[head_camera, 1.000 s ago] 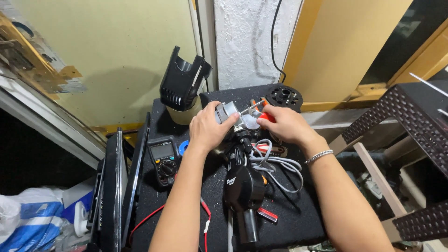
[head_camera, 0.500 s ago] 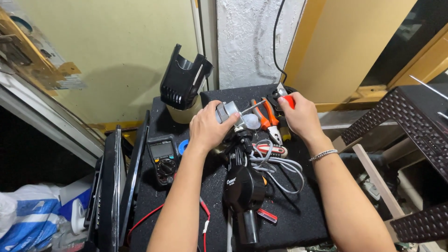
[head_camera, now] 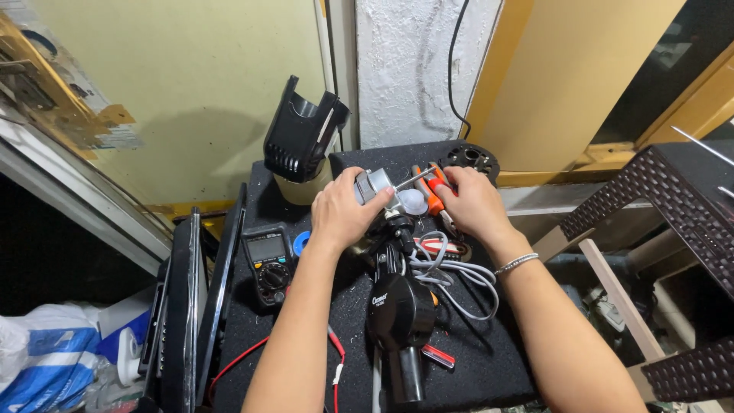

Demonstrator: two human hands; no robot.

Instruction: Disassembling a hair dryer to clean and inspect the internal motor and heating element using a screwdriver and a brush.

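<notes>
Left hand [head_camera: 340, 214] wrapped around a small grey cylindrical metal motor [head_camera: 372, 183], held up just above the black-topped desk [head_camera: 489, 359], near its far middle. Right hand [head_camera: 468, 203] curled around orange-handled pliers [head_camera: 433, 187]; a thin metal tip [head_camera: 415, 178] runs from that hand to the motor's end, looks touching. Small translucent white round disc [head_camera: 414, 202] sits just below the motor, between the two hands.

Silver bracelet [head_camera: 517, 264] on the right wrist. Under the hands: black hair-dryer-shaped body [head_camera: 399, 310] lying along the desk, grey coiled cable [head_camera: 451, 271] beside it on the right. Black digital multimeter [head_camera: 268, 264] left of the left forearm, with a blue tape roll [head_camera: 300, 242] just beside it. Red wire [head_camera: 245, 359] trails over the near left part of the desk. Black ribbed plastic housing [head_camera: 302, 138] stands upright at the far left corner, against the wall. Black round vented grille part [head_camera: 472, 158] at the far right edge, behind the right hand.
</notes>
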